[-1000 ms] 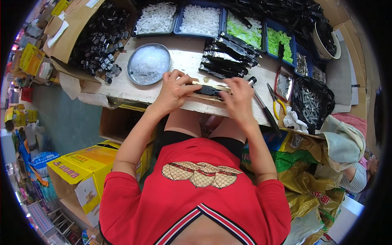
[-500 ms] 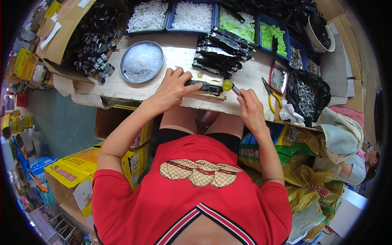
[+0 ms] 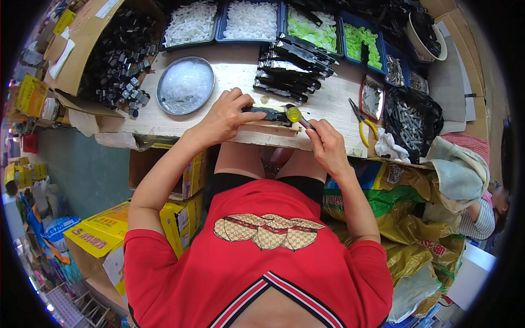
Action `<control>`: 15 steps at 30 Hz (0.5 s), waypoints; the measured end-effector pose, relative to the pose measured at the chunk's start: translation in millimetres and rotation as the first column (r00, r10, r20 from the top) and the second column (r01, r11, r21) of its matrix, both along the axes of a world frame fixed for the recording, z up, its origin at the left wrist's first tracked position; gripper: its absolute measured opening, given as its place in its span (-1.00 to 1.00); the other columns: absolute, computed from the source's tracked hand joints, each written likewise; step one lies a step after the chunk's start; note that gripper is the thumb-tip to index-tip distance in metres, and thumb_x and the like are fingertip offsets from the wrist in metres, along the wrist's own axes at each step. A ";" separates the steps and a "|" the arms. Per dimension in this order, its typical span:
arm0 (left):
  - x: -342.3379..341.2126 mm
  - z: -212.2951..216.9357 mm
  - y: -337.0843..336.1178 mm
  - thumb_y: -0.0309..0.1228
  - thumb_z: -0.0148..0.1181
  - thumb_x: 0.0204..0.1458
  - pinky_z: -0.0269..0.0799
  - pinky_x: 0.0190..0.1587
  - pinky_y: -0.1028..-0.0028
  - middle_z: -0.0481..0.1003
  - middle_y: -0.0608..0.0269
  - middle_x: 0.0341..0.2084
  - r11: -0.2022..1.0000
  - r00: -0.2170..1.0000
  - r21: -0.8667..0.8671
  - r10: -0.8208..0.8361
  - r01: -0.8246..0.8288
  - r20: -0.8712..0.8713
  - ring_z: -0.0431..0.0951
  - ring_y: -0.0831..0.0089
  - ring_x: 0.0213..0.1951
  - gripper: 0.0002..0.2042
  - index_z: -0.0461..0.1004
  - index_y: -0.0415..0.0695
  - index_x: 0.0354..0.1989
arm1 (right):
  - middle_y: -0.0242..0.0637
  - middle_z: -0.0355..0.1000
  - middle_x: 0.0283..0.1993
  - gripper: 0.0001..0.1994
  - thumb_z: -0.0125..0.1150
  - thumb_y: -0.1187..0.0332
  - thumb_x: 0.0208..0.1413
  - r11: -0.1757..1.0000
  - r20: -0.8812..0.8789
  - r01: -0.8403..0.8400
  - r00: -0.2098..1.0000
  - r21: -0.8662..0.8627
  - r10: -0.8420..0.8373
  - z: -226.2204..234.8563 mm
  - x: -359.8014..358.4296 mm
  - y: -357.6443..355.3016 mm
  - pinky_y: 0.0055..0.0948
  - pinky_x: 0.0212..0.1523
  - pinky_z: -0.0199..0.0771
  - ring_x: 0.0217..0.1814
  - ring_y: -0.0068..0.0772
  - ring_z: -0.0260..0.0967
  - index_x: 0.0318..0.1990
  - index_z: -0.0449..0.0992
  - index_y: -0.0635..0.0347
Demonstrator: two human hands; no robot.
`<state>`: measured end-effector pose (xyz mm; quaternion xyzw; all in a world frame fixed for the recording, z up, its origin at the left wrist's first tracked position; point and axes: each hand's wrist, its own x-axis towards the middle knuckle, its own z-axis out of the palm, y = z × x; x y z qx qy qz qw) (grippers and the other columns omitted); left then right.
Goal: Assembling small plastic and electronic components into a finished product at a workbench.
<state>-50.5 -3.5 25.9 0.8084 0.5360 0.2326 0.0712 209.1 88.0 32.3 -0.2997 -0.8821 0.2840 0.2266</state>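
Observation:
My left hand [image 3: 223, 116] presses a long black plastic part [image 3: 272, 114] against the front of the worktable, fingers along its top. My right hand [image 3: 329, 143] is closed round the handle of a small mallet with a translucent yellow head [image 3: 293, 113]. That head is at the part's right end; whether it touches cannot be told. A pale wooden strip shows beside the part. Just beyond lies a stack of similar black parts [image 3: 290, 71]. Yellow-handled pliers [image 3: 366, 126] rest to the right of my right hand.
A round metal dish [image 3: 159, 87] with clear contents stands left. Behind are blue trays [image 3: 220, 34] of white and green pieces. A cardboard box [image 3: 90, 60] holds black pieces; a black bag [image 3: 432, 117] holds grey ones. Yellow cartons [image 3: 101, 229] stand below; another person [image 3: 481, 218] is at far right.
The mallet head has shifted slightly left, along with my right hand. My left hand still holds the black part down. The whole view has shifted a little.

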 end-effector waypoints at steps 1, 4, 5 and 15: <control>1.9 3.8 1.3 -0.70 0.10 -0.37 0.27 -0.18 0.35 0.37 0.19 -0.25 0.999 0.998 -0.037 0.016 -0.018 -0.055 0.30 0.23 -0.24 -0.46 0.48 0.06 -0.10 | -0.12 0.30 -0.40 -0.87 0.06 0.42 0.05 1.000 0.002 -0.007 1.000 -0.012 0.007 0.4 -0.8 0.0 -0.24 -0.45 0.31 -0.42 -0.02 0.31 -0.25 0.39 0.26; 5.7 9.1 3.9 -0.68 0.10 -0.34 0.23 -0.20 0.37 0.36 0.22 -0.28 0.991 0.993 -0.123 0.035 -0.049 -0.114 0.30 0.26 -0.24 -0.46 0.48 0.09 -0.08 | -0.12 0.31 -0.40 -0.87 0.06 0.42 0.05 1.000 0.008 -0.005 1.000 -0.019 0.006 0.9 -1.6 -1.0 -0.24 -0.45 0.31 -0.42 -0.02 0.31 -0.25 0.40 0.25; 6.1 10.5 3.2 -0.68 0.10 -0.34 0.23 -0.20 0.37 0.36 0.22 -0.28 0.991 0.993 -0.122 0.034 -0.048 -0.114 0.30 0.26 -0.24 -0.46 0.48 0.09 -0.08 | -0.12 0.31 -0.40 -0.87 0.06 0.42 0.05 1.000 0.008 -0.005 1.000 -0.019 0.005 1.2 -1.8 -1.2 -0.24 -0.45 0.31 -0.42 -0.02 0.31 -0.25 0.40 0.25; 12.4 15.3 4.2 -0.66 0.08 -0.28 0.23 -0.26 0.37 0.33 0.20 -0.34 0.994 0.971 -0.084 0.055 -0.076 -0.234 0.29 0.26 -0.26 -0.51 0.50 0.09 -0.10 | -0.14 0.36 -0.44 -0.81 0.01 0.36 0.09 0.991 0.180 -0.031 0.984 0.133 0.006 25.0 -11.6 -9.1 -0.15 -0.50 0.35 -0.48 0.01 0.35 -0.16 0.36 0.20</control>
